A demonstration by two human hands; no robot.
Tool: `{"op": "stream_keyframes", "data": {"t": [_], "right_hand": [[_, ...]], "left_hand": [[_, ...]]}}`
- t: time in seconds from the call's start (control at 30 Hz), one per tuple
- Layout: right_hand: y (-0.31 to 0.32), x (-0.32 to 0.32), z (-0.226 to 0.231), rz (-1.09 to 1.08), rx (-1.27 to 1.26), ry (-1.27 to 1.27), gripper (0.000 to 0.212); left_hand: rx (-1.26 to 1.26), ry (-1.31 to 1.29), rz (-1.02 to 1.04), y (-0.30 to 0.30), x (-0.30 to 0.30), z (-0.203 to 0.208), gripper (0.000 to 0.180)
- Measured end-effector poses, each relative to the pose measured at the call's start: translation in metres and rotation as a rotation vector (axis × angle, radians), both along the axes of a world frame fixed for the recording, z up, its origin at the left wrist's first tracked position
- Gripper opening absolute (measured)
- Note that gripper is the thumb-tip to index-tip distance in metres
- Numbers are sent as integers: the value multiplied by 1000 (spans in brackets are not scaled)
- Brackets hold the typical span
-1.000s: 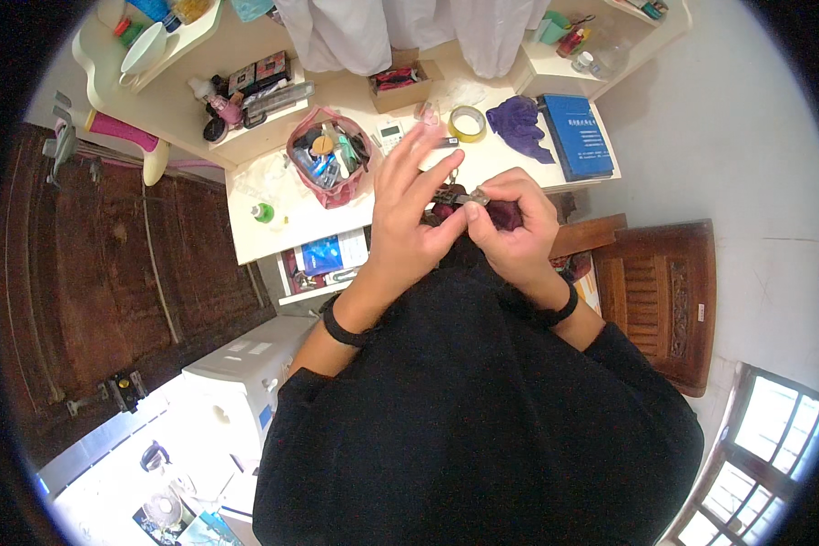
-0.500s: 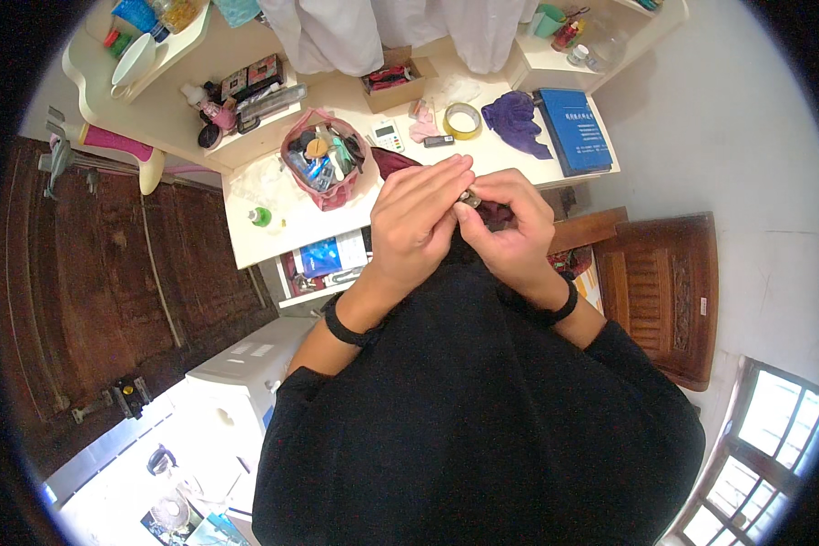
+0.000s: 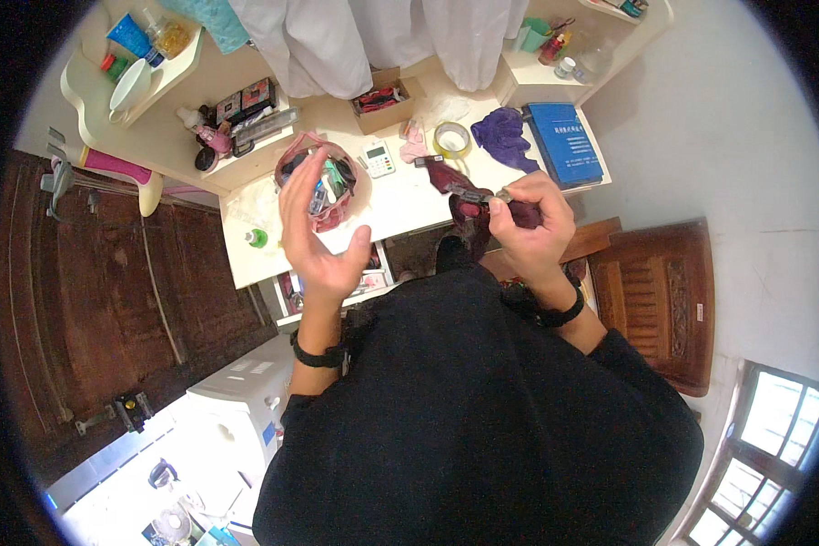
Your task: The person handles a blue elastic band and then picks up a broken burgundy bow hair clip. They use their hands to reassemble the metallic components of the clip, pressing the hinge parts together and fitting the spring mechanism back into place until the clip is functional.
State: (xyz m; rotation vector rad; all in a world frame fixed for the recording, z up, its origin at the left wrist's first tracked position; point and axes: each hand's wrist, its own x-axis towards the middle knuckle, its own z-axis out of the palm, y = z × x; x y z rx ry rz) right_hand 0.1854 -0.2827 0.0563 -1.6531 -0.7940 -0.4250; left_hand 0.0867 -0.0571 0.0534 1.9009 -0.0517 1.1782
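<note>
My right hand (image 3: 539,227) is closed, thumb against fingers, on a dark red fabric item (image 3: 469,207) with a black strip and a small metallic-looking piece at the fingertips. Its exact kind I cannot make out. The fabric hangs in front of the desk's near edge, with one end reaching up over the desktop. My left hand (image 3: 314,241) is raised apart from it, open and holding nothing, thumb spread from straight fingers. Behind the left hand sits a pink basket (image 3: 341,214) full of small items, partly covered by the fingers.
On the white desk (image 3: 400,205) stand a white calculator-like device (image 3: 379,159), a tape roll (image 3: 452,139), purple cloth (image 3: 502,136), a blue book (image 3: 564,146) and a cardboard box (image 3: 393,114). A drawer (image 3: 369,293) is pulled out below. A wooden chair (image 3: 655,300) stands right.
My left hand has come away from the right one, moving left and opening. The right hand has shifted slightly right and down, still gripping the dark red fabric item, which now shows more fully.
</note>
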Motion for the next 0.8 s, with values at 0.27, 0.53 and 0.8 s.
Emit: {"op": "stream_keyframes", "data": {"t": [0.27, 0.53, 0.8], "right_hand": [[14, -12, 1, 65, 29, 63, 24], [25, -29, 2, 202, -88, 87, 23], [27, -31, 9, 224, -118, 50, 23]], "left_hand": [[60, 519, -84, -24, -11, -8, 64], [235, 267, -136, -40, -1, 2, 60], [327, 165, -188, -45, 0, -2, 31]]}}
